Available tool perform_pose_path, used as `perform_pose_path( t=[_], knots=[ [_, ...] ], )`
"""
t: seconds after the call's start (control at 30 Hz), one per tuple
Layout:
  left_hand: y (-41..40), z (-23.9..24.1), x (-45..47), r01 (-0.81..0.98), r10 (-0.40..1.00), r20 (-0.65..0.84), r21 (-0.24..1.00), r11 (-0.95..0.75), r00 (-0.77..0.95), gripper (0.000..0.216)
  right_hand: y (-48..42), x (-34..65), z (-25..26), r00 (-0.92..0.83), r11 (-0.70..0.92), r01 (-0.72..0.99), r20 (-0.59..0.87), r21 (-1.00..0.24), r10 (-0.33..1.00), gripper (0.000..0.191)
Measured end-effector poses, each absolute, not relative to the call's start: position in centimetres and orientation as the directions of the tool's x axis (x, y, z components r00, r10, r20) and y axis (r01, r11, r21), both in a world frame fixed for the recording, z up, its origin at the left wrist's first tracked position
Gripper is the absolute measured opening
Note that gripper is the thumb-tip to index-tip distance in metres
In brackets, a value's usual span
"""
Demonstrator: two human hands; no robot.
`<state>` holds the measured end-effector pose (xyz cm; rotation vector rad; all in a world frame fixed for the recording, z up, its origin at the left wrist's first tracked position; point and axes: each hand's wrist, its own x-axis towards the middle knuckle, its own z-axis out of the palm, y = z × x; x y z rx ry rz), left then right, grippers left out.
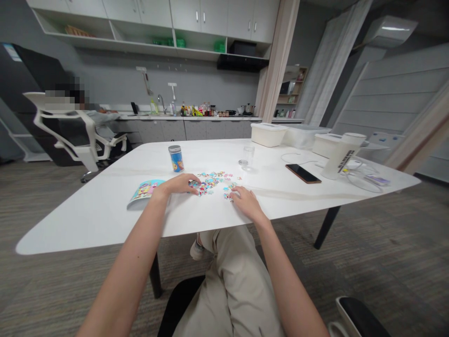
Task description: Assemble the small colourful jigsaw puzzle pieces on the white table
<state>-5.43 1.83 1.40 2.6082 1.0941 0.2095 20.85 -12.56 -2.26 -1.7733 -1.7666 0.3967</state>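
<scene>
Several small colourful jigsaw pieces (213,180) lie scattered on the white table (105,210) in front of me. My left hand (178,184) rests palm down at the left edge of the pile, its fingers curled over some pieces. My right hand (245,200) lies on the table at the right of the pile, its fingertips touching a small cluster of pieces (228,193). A colourful picture sheet (145,191) lies flat just left of my left hand. A small blue printed tin (176,158) stands upright behind the pieces.
A clear cup (248,157) and a small lid stand behind the pile. Further right lie a dark phone (302,173), a white jug (339,156) with cables, and white storage boxes (268,134). Another person sits in a white office chair (70,131) at the far left.
</scene>
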Motion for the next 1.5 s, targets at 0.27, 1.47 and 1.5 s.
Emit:
perform_pose_path(
  t=[0.27, 1.47, 1.5],
  knots=[
    [1.7, 1.0, -4.3, 0.614, 0.68, 0.157, 0.321, -0.721, 0.716, 0.026, -12.6, 20.8, -2.0, 0.066, 0.067, 0.8, 0.199, -0.596, 0.978, 0.032],
    [1.3, 1.2, -4.3, 0.615, 0.732, 0.199, 0.426, -0.663, 0.651, 0.053, -12.7, 20.8, -2.0, 0.057, 0.074, 0.807, 0.203, -0.585, 0.978, 0.03],
    [1.3, 1.3, -4.3, 0.616, 0.736, 0.2, 0.432, -0.659, 0.647, 0.053, -12.7, 20.8, -2.0, 0.057, 0.073, 0.808, 0.202, -0.584, 0.978, 0.03]
  ],
)
